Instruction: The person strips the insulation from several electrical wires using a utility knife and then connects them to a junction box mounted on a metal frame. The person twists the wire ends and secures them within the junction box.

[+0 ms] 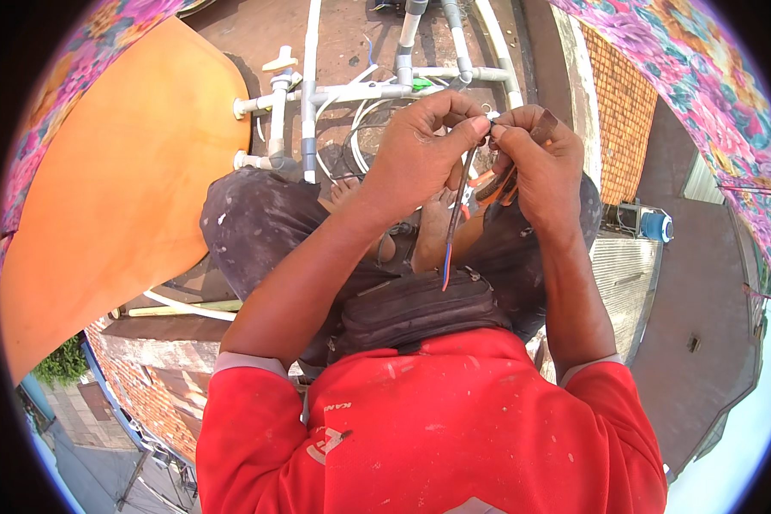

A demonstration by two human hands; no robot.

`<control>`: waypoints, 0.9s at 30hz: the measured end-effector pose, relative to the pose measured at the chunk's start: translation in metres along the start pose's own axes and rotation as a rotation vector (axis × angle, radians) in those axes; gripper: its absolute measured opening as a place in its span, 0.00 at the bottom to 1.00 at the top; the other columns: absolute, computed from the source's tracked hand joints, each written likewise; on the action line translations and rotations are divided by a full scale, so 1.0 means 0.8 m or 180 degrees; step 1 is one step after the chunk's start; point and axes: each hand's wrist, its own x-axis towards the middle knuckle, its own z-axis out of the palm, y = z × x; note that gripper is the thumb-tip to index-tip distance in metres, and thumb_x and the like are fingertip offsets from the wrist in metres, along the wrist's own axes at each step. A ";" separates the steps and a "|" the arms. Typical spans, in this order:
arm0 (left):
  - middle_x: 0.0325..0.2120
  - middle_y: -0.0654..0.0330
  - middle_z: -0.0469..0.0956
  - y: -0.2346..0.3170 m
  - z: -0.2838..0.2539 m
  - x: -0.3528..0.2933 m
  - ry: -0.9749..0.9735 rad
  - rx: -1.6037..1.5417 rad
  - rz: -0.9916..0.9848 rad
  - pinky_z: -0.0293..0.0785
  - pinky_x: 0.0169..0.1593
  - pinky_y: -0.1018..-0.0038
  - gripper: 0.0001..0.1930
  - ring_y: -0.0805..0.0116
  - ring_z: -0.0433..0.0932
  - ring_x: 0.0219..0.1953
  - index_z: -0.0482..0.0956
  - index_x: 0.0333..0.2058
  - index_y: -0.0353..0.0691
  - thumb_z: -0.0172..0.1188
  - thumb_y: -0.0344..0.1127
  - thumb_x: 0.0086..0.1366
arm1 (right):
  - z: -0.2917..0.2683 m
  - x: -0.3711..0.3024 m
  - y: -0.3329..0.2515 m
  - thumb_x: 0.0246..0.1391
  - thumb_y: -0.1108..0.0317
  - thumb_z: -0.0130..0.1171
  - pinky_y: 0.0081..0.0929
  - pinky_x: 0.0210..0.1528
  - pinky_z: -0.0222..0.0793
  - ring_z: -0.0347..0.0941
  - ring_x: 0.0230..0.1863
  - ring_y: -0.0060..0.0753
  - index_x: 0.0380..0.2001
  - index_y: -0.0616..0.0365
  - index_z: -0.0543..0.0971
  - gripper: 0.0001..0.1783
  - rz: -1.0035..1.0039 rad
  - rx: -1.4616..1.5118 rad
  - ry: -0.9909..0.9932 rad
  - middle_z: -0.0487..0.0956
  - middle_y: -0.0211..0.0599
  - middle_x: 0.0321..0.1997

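My left hand (424,146) is closed, pinching a thin dark cable (463,184) between thumb and forefinger. From there the cable hangs toward my lap, with bare-sheathed blue and red wires (446,265) showing at its lower end. Fingertip to fingertip with it, my right hand (540,167) is closed on the cable's upper end, where a small white bit (492,115) shows. A brown patch (543,128) wraps a finger of that hand. Just under the right hand is an orange-and-black tool handle (499,187); whether the hand holds it, I cannot tell.
White and grey pipes (360,92) with a valve (280,62) stand ahead of my crossed legs. A large orange tank (128,188) fills the left. Loose white hose (355,154) lies near my feet. A black waist bag (415,310) rests on my lap. Roof edges drop off to the right.
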 end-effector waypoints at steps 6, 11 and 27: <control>0.30 0.58 0.84 -0.021 0.005 0.004 0.0532 -0.0064 0.0158 0.83 0.32 0.76 0.08 0.74 0.86 0.27 0.84 0.39 0.33 0.67 0.33 0.73 | 0.013 -0.007 0.009 0.59 0.71 0.65 0.19 0.25 0.69 0.74 0.22 0.17 0.32 0.65 0.85 0.06 0.0092 -0.0014 0.0254 0.80 0.28 0.22; 0.29 0.54 0.83 -0.031 0.018 -0.004 0.0952 0.0950 0.1047 0.80 0.35 0.66 0.06 0.61 0.86 0.30 0.82 0.35 0.31 0.66 0.28 0.70 | 0.020 -0.005 0.006 0.59 0.73 0.64 0.20 0.25 0.69 0.74 0.22 0.18 0.31 0.65 0.85 0.06 0.0049 0.0083 0.0259 0.81 0.31 0.22; 0.34 0.58 0.87 -0.046 -0.003 0.011 0.0587 0.0311 0.0916 0.82 0.39 0.73 0.08 0.74 0.86 0.35 0.85 0.42 0.31 0.66 0.32 0.74 | 0.010 0.003 0.024 0.60 0.73 0.65 0.24 0.29 0.75 0.75 0.25 0.23 0.37 0.65 0.83 0.06 0.0774 0.1693 0.0116 0.81 0.36 0.29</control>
